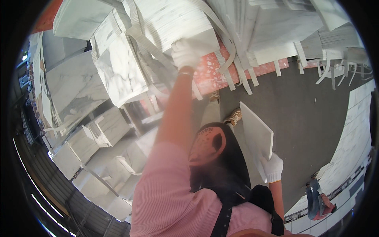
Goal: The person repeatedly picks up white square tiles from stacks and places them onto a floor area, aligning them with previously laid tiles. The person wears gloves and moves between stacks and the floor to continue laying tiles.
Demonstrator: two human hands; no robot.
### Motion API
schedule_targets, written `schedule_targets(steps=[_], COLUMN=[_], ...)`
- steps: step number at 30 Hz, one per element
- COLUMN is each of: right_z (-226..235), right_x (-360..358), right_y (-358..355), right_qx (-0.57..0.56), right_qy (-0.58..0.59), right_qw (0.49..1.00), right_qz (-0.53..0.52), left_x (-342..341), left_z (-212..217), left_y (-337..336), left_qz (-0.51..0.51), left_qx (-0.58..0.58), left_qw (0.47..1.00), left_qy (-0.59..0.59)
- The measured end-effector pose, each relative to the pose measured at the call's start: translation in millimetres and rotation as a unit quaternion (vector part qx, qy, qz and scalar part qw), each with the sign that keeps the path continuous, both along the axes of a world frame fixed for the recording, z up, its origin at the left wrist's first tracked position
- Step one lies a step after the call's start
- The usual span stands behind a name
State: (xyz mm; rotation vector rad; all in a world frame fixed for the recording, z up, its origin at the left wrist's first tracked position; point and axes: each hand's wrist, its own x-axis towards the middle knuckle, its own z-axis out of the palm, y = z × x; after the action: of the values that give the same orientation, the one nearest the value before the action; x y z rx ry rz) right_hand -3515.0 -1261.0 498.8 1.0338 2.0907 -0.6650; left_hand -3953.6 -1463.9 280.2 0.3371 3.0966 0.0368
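My left hand (186, 53), in a white work glove and smeared by motion, reaches forward to the lower edge of a stack of white marble tiles (173, 23). Whether its fingers hold anything there does not show. Down at my right side, my right hand (272, 168), also gloved, is closed on the lower edge of a single thin white marble tile (256, 134), which stands on edge away from my body. Left of the stack stands another bundle of grey-veined marble tiles (120, 71). Pale ribbed strips (144, 45) run along and between the bundles.
A red speckled slab (207, 75) shows beneath the stacks, with loose strap ends (246, 81) hanging over its edge. More marble tiles (284, 31) stand at the far right. Lower shelves with tiles (104, 128) lie to the left. Another person (318, 199) is at the lower right.
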Motion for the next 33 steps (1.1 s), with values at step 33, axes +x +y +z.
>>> schedule_targets(steps=[33], right_z=[17.6], right_x=[-4.1], right_y=[-26.9], right_qx=[0.027], right_qy=[-0.013], right_qw=[0.999], right_qz=[-0.037], left_x=[69.1], left_z=[-65.4], left_y=[-62.6], left_qz=[-0.204], left_qx=[-0.051], left_qw=[0.942], left_qy=[-0.261])
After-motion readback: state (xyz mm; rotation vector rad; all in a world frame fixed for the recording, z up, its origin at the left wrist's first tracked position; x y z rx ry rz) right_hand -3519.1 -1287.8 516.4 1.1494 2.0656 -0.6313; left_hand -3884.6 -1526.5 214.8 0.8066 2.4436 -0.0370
